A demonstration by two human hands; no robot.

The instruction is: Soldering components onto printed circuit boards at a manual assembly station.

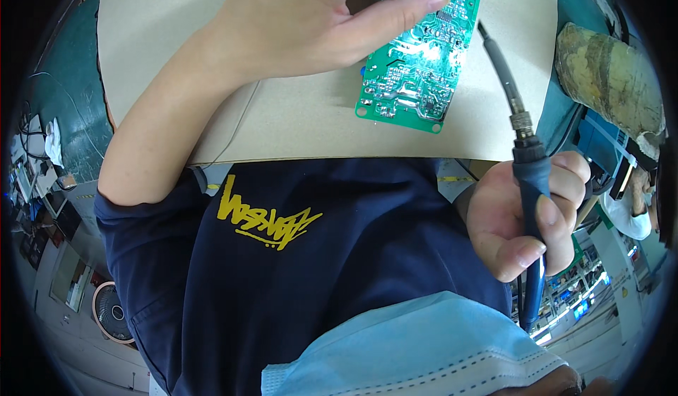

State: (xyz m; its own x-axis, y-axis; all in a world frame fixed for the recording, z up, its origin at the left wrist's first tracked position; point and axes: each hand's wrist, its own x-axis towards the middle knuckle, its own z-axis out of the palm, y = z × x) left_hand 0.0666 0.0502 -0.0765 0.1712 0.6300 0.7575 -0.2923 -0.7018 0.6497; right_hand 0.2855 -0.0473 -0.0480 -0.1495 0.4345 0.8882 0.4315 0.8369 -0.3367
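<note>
A green circuit board (pixel 406 96) lies on the tan sheet with its shiny solder side up, tilted slightly. Over its upper part is my left hand (pixel 339 18), thumb and fingers pinched close to the surface. Whatever sits between those fingertips is hidden. A thin grey wire (pixel 240 124) runs out from beneath my left forearm across the sheet. My right hand (pixel 526 216) grips a soldering iron (pixel 534 177) by its dark blue handle. Its dark tip points up and away from me, just right of the board and apart from the solder joints.
A tan cardboard sheet (pixel 304 120) covers the green bench (pixel 70 106). On the right stands a worn, brownish cylinder (pixel 607 78), with dark cables nearby. Cables and small items clutter the far left (pixel 35 156). Another person's white sleeve (pixel 625 212) shows at the right.
</note>
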